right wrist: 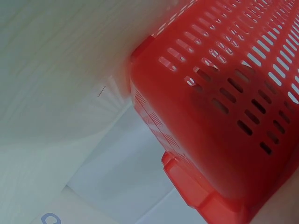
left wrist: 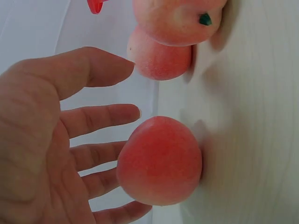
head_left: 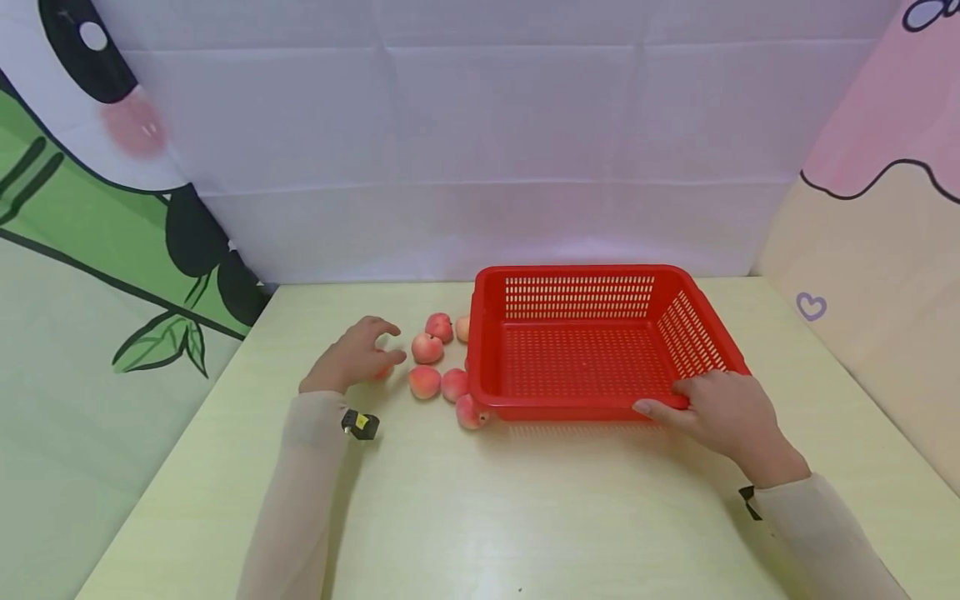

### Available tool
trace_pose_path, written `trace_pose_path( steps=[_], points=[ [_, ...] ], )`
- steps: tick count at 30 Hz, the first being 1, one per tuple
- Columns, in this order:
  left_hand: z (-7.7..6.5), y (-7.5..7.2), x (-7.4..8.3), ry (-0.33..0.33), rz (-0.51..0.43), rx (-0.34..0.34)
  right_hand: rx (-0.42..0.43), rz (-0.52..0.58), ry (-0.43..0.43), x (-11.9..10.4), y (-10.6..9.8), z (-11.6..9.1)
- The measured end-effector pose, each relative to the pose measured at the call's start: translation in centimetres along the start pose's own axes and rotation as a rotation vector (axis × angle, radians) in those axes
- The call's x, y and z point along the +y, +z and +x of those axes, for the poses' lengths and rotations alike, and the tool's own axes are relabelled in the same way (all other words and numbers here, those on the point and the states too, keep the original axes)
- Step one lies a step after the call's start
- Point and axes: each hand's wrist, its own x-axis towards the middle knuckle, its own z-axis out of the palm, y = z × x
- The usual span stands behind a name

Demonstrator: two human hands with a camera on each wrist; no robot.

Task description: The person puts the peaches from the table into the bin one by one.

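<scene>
resting on the pale yellow-green wooden desk [head_left: 465, 517], the rectangular red plastic basket with slotted walls and floor [head_left: 581, 350] sits right of centre, its near rim running from about 9 o'clock to 3 o'clock ahead of the person. the right hand [head_left: 720, 412] grasps that near rim at the basket's 5 o'clock corner, fingers laid over the edge and pointing toward 9 o'clock; the right wrist view shows only the basket's slotted red side [right wrist: 224, 107] and thick lip close up, not the fingers themselves.

at 9 o'clock of the basket lies a loose cluster of small round pink-red peaches with a soft, matte, fuzzy skin [head_left: 438, 367]. one is just against the basket's near left corner [head_left: 471, 412], and another is partly hidden behind its far left wall [head_left: 462, 328].

the left hand [head_left: 354, 357] hovers at the 9 o'clock edge of the cluster, released, with fingers spread and slightly bent around the nearest peach [left wrist: 160, 161] without closing on it. in the left wrist view this fruit is blush pink deepening to orange-red, smooth and unmarked, sitting on the desk just off the fingertips [left wrist: 126, 114]. two more peaches lie beyond it, the farther one showing a small dark green stem spot [left wrist: 204, 19].

both forearms wear sheer beige sleeves [head_left: 300, 492].
</scene>
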Motion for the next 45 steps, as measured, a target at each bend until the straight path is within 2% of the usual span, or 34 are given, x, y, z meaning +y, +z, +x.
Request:
trace_pose_path(
  steps=[22, 29, 37, 45],
  points=[
    [0.21, 1.09, -0.55, -0.028, 0.025, -0.079, -0.004, -0.009, 0.002, 0.06, 0.17, 0.04],
    [-0.26, 0.77, 0.01, -0.076, 0.01, -0.102, 0.0, -0.007, 0.001, 0.0, 0.12, 0.01],
    [0.05, 0.72, -0.65, -0.032, 0.014, -0.093, -0.001, -0.012, 0.003, 0.03, 0.16, -0.01],
    [0.16, 0.65, -0.85, -0.031, 0.005, -0.082, 0.007, -0.011, -0.004, 0.07, 0.11, 0.04]
  ],
)
